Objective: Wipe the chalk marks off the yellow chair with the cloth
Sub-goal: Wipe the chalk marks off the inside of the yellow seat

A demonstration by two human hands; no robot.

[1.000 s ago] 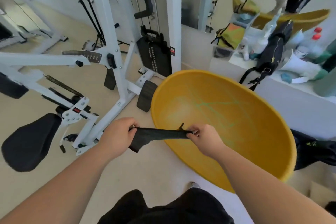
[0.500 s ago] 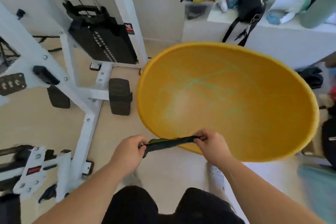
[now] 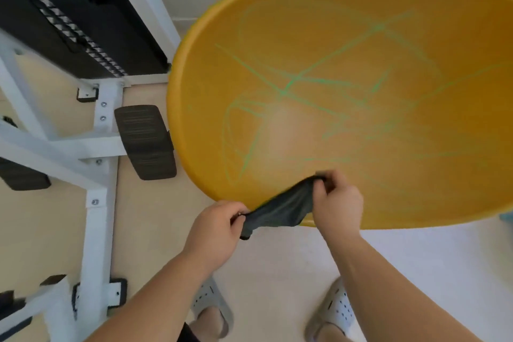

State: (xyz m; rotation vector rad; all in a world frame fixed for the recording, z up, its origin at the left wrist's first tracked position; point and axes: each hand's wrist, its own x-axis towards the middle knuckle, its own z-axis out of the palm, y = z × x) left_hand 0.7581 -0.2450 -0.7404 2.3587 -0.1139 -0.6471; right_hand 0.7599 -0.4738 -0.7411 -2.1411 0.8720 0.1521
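The person has stepped in close to the yellow chair (image 3: 361,36). A second ago it stood further off, with a cluttered shelf showing behind it, and now its bowl fills most of the head view. The dark cloth (image 3: 280,211) was stretched flat between both hands just short of the chair's near rim, and it now slants across that rim. The right hand (image 3: 338,203) has moved up over the rim into the bowl and pinches one bunched end of the cloth in curled fingers. The left hand (image 3: 213,228) stays just outside the rim, gripping the other end tightly. The cloth hangs slack between them and is not yet spread flat on the seat. The green chalk marks (image 3: 294,83) look as they did before, a tangle of crossing lines over the middle and far side of the bowl, beyond the right hand, with no smeared or cleared patch. So wiping has likely not begun, and the cloth is only being brought to the surface. Nothing lies inside the chair between the cloth and the marks. To the chair's left stands a white gym machine frame (image 3: 97,147) with a black foot pedal (image 3: 144,141) just beside the rim and a black weight stack (image 3: 77,22) further back, which crowds that side. The person's pale slippers (image 3: 211,305) stand on the floor just before the near rim.
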